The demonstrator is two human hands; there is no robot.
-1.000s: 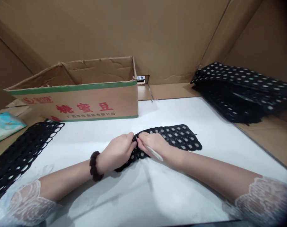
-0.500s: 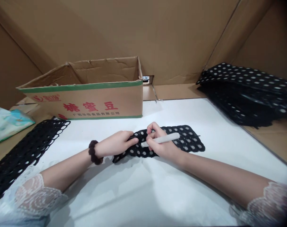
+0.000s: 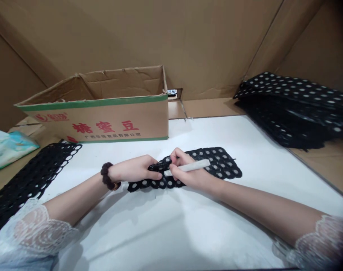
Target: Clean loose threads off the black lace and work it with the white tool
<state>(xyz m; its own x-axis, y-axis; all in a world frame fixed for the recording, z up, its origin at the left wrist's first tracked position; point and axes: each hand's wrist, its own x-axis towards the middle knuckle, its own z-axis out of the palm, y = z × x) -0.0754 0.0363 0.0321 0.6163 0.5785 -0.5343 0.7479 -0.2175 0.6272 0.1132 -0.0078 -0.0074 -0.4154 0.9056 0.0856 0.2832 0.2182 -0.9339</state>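
Observation:
A black sheet with rows of pale round spots (image 3: 223, 165) lies across the white tabletop in front of me. My left hand (image 3: 136, 169) is closed on its left part, thumb and fingers pinching a raised, bent portion. In my right hand (image 3: 191, 177) is a white pen-shaped tool (image 3: 198, 165), gripped like a pen and slanting down to the left. Its tip is close to my left thumb, at the sheet; whether it touches I cannot tell. My right hand covers part of the sheet's middle.
A cardboard box (image 3: 117, 116) with a green rim stands behind my left hand. To the left lie a black strip full of holes (image 3: 32, 180) and a soft printed packet (image 3: 14, 148). Several black spotted sheets (image 3: 295, 98) are piled at the right. Cardboard walls (image 3: 205, 45) rise behind.
Both hands have shifted slightly left. The sheet's left part, held by my left hand, is now bent up more, with a row of spots showing below it. The white tool remains in my right hand.

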